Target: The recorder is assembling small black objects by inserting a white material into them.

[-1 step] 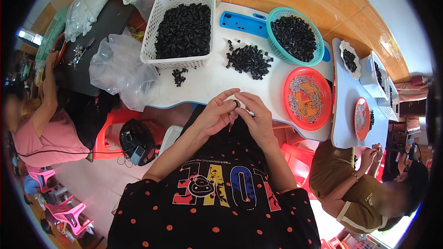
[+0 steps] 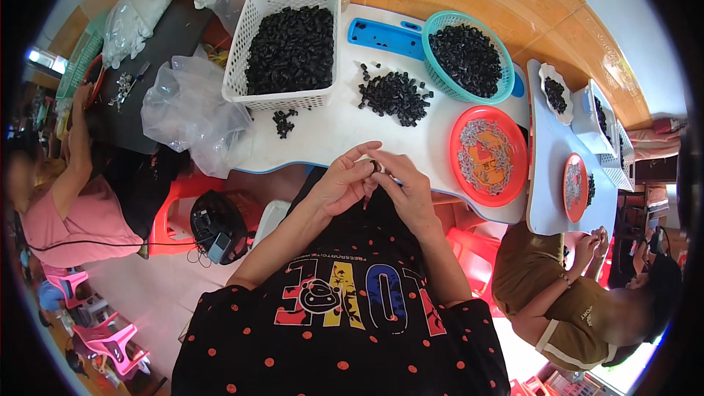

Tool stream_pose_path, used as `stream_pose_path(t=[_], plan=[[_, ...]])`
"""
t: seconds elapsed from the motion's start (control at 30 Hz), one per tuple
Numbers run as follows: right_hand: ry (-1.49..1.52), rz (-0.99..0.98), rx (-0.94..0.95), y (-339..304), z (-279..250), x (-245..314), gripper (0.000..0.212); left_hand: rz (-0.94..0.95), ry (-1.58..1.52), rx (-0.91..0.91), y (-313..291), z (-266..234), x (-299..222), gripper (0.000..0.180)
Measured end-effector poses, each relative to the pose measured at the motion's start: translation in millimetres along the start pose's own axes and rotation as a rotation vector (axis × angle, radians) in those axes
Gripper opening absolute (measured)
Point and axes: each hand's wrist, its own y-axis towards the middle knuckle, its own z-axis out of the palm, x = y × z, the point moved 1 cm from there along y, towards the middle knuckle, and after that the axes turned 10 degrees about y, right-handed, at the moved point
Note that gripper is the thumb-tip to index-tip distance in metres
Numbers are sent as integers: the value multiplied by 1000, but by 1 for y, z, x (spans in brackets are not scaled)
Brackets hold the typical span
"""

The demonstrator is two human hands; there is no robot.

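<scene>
In front of my chest, just off the table's near edge, both hands come together over a small black piece [image 2: 377, 166]. My left hand [image 2: 346, 185] pinches it between thumb and fingertips. From the other side, my right hand [image 2: 408, 189] is closed with thumb and forefinger at the same piece; its fingers are slightly blurred, and what they grip is too small to make out. Beyond the hands lies a loose pile of short black plastic pieces [image 2: 396, 99]. To the right, a red plate [image 2: 520, 165] holds many thin silvery pieces [image 2: 500, 154].
A white basket [image 2: 293, 100] and a teal basket [image 2: 437, 70] hold black pieces. A blue tray [image 2: 385, 37] lies between them; plastic bags [image 2: 192, 106] are at left. One co-worker [image 2: 81, 205] sits left, another [image 2: 568, 301] right at a second table [image 2: 546, 176].
My right fingers have shifted slightly at the small piece and look more blurred. My left hand keeps its place.
</scene>
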Motion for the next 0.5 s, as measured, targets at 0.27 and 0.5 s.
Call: stream_pose_path(t=[0.27, 0.5], plan=[[54, 52, -1, -9, 3, -10, 32, -48, -31, 142, 4, -18, 14, 59], [108, 113, -75, -11, 4, -19, 33, -90, -121, 76, 3, -8, 19, 50]])
